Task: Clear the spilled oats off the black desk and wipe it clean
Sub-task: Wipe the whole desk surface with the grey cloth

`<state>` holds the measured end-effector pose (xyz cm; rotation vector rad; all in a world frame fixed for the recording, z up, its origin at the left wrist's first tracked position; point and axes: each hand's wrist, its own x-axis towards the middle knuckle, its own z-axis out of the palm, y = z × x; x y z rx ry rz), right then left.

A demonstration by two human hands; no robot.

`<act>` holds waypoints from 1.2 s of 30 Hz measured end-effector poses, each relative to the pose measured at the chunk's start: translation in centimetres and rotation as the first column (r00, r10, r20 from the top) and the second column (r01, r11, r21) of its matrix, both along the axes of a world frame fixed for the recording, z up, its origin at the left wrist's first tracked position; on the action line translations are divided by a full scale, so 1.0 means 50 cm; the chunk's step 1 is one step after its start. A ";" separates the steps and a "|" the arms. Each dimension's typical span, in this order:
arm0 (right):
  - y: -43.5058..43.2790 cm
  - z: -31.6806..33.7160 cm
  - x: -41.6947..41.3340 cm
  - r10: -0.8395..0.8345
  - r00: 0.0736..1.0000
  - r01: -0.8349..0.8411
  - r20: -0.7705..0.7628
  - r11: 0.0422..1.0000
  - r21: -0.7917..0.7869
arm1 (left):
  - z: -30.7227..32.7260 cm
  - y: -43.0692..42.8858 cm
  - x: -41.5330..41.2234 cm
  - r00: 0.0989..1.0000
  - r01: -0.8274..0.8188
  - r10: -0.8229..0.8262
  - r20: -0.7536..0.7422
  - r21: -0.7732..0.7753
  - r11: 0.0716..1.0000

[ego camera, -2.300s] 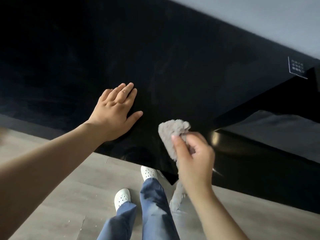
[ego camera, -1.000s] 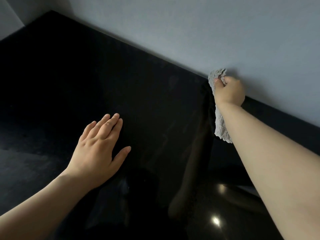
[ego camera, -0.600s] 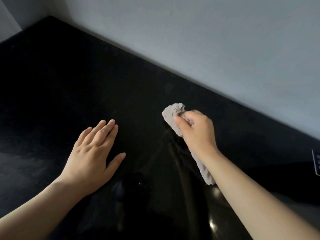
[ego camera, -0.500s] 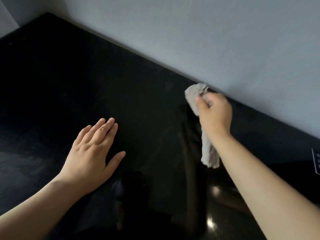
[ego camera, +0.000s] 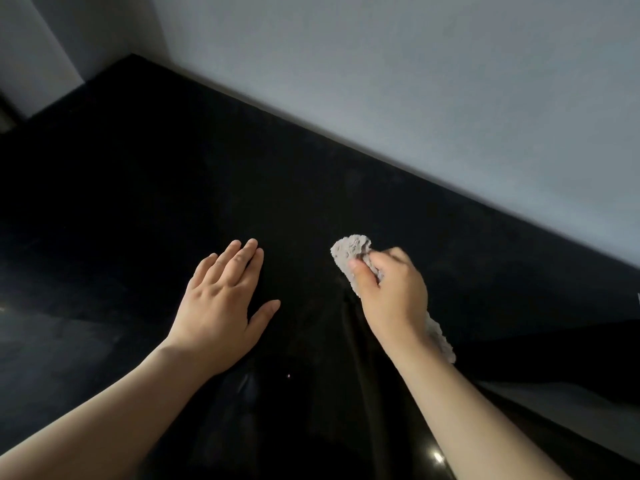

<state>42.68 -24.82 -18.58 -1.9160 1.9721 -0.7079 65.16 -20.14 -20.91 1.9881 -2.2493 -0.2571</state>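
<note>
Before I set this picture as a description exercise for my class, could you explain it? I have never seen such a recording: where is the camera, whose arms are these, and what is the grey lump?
There is no machine here. A person wears a wide-angle camera on the head, so this single picture looks forward and down at their own two bare arms. The left hand rests flat, fingers straight, on a glossy black desk, which meets a pale grey wall at the back. The right hand grips a crumpled grey cloth: one end pokes out past the fingers and the other trails beneath the wrist. On the part of the desk in view, I can make out only that hand and the cloth.
</note>
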 end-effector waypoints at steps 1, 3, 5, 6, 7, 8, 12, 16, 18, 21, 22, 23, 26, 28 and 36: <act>-0.006 0.010 -0.001 0.002 0.998 -0.002 0.057 1.000 0.013 | 0.002 0.000 0.003 1.000 -0.008 0.008 0.005 0.001 1.000; -0.043 0.034 -0.016 -0.056 0.996 0.060 0.068 0.996 -0.062 | 0.009 0.001 0.010 1.000 -0.011 0.011 0.010 0.006 1.000; -0.092 0.047 -0.046 -0.165 0.985 0.170 0.057 0.979 -0.115 | 0.014 -0.002 0.017 1.000 -0.003 0.003 0.012 0.000 1.000; -0.111 0.045 -0.058 -0.212 0.975 0.218 0.061 0.971 -0.099 | 0.016 -0.006 0.019 1.000 -0.001 0.002 0.013 -0.003 1.000; -0.122 0.038 -0.065 -0.255 0.966 0.258 0.051 0.964 -0.068 | 0.018 -0.010 0.019 1.000 -0.001 0.002 0.010 -0.006 1.000; -0.125 0.028 -0.063 -0.288 0.957 0.289 0.016 0.957 -0.040 | 0.020 -0.013 0.017 1.000 -0.003 0.003 0.005 -0.007 1.000; -0.056 0.003 0.002 -0.215 0.968 0.215 -0.126 0.976 -0.017 | 0.026 -0.017 0.000 0.998 -0.014 0.015 -0.056 0.013 1.000; 0.073 0.013 0.059 0.005 0.999 -0.004 -0.047 1.000 0.011 | 0.039 -0.017 0.013 0.998 0.004 0.000 -0.067 0.054 0.999; 0.121 0.019 0.061 0.076 0.993 -0.084 0.089 0.992 0.092 | 0.045 -0.015 0.020 0.998 0.020 -0.016 -0.062 0.067 0.998; 0.104 0.048 0.020 0.069 0.989 -0.079 0.134 0.995 0.067 | 0.058 -0.013 0.020 0.997 0.026 -0.020 -0.073 0.079 0.997; 0.078 0.055 0.000 0.029 0.996 -0.031 0.084 0.999 0.021 | 0.063 -0.015 0.020 0.997 0.025 -0.019 -0.076 0.078 0.997; 0.048 0.061 -0.019 -0.037 0.998 0.037 0.049 0.999 -0.008 | 0.067 -0.018 0.021 0.997 0.026 -0.020 -0.077 0.078 0.997; -0.011 0.044 -0.036 -0.200 0.978 0.202 0.058 0.979 -0.039 | 0.074 -0.022 0.022 0.995 0.033 -0.023 -0.094 0.099 0.995; 0.004 0.010 -0.005 -0.230 0.973 0.230 -0.008 0.972 -0.049 | 0.072 -0.011 0.028 0.991 0.027 -0.013 -0.131 0.111 0.993; 0.234 -0.008 0.084 0.165 0.986 -0.165 0.008 0.986 -0.014 | 0.047 0.181 0.095 0.975 0.120 -0.107 -0.196 0.057 0.991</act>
